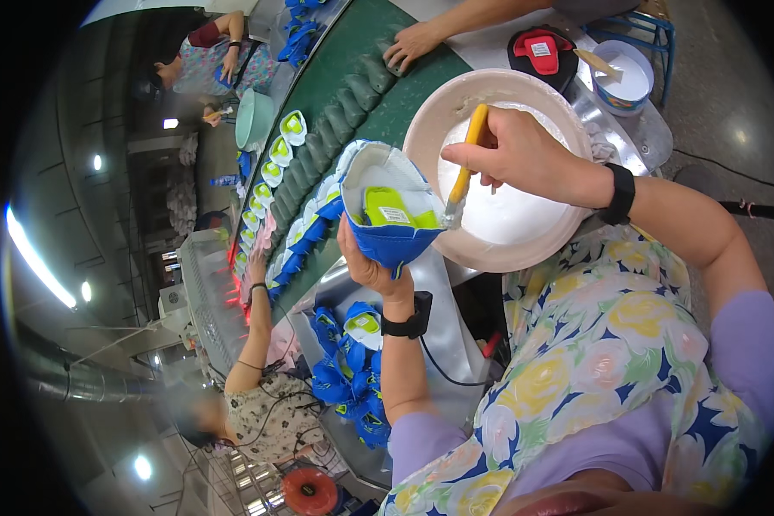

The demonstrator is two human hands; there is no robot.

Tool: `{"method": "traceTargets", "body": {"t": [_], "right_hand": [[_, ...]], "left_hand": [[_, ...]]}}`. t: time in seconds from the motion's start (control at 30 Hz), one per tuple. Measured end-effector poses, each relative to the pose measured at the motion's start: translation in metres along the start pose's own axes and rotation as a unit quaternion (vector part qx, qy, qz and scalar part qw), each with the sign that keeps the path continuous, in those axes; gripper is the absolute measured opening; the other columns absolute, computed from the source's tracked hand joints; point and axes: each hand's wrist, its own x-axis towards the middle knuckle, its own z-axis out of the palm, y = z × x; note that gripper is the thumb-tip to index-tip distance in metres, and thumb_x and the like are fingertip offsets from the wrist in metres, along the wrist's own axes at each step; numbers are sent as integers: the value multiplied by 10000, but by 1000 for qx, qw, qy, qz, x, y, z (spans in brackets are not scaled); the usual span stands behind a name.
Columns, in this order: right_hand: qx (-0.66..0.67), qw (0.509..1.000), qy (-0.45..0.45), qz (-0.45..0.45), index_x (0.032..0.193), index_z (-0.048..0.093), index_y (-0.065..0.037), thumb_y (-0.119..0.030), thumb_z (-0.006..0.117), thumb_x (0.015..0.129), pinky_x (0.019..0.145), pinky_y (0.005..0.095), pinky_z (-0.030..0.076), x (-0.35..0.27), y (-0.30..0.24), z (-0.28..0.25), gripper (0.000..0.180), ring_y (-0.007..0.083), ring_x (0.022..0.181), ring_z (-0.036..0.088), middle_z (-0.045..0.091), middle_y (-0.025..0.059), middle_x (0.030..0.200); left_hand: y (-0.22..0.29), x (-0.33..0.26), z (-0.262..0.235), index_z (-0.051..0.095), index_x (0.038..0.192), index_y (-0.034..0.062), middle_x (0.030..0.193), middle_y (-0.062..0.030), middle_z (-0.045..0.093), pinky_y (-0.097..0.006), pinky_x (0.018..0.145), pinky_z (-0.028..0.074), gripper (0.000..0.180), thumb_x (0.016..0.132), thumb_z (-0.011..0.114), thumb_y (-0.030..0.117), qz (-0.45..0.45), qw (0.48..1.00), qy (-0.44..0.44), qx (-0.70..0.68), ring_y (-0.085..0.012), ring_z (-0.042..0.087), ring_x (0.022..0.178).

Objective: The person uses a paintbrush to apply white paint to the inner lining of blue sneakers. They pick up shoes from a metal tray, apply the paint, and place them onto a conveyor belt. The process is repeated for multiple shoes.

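Note:
My left hand point(365, 267) is closed around a blue shoe upper point(396, 242) from below, tilting its pale inner side upward. Inside the upper lies a yellow-green lining piece point(377, 203) with a white label. Between the fingers of my right hand point(529, 159) is a brush point(473, 146) with a yellow handle. Its bristle end points down and touches, or nearly touches, the right edge of the upper. Beneath my right hand stands a wide beige basin point(423, 116) holding white liquid point(512, 219).
A green conveyor belt point(413, 103) carries rows of shoe uppers point(271, 172) and dark grey foot-shaped pieces point(318, 138). More blue uppers point(348, 365) lie piled on a metal surface beside my left forearm. Co-workers' hands point(417, 43) reach onto the belt. A white tub point(623, 73) stands far right.

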Motion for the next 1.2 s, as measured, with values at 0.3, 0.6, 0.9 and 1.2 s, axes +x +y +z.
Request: {"method": "traceTargets", "body": {"t": [0.3,0.6,0.9,1.2], "right_hand": [[-99,960,-32,-259,1008,592,-32,-192,692,894,656,264,506,0,-1,-22,220,156,736,655,650,76,837],[-123,866,-153,-460,963,562,-48,-250,622,927,710,392,510,5,-7,18,214,328,822,626,607,136,889],[-167,955,-126,-212,916,571,-32,-207,652,875,598,333,481,13,-10,-6,197,292,617,636,620,140,660],[-178,905,-106,-371,976,605,-63,-153,677,876,717,349,501,8,-15,-9,153,277,844,633,643,108,909]], "left_hand": [[-18,-10,-30,529,1238,17,1008,-138,660,-290,453,524,414,964,499,327,-559,748,-85,-347,-217,670,627],[11,-39,4,560,1205,51,891,-125,687,-200,324,465,475,972,477,457,-663,459,-200,-557,-163,649,522],[4,-48,-8,523,1292,54,1156,-119,645,-349,691,588,478,961,505,398,-523,690,-70,-495,-242,682,920],[11,-12,-8,486,1356,79,1256,-107,603,-419,926,537,465,976,499,347,-502,741,-141,-423,-244,635,1092]]}}
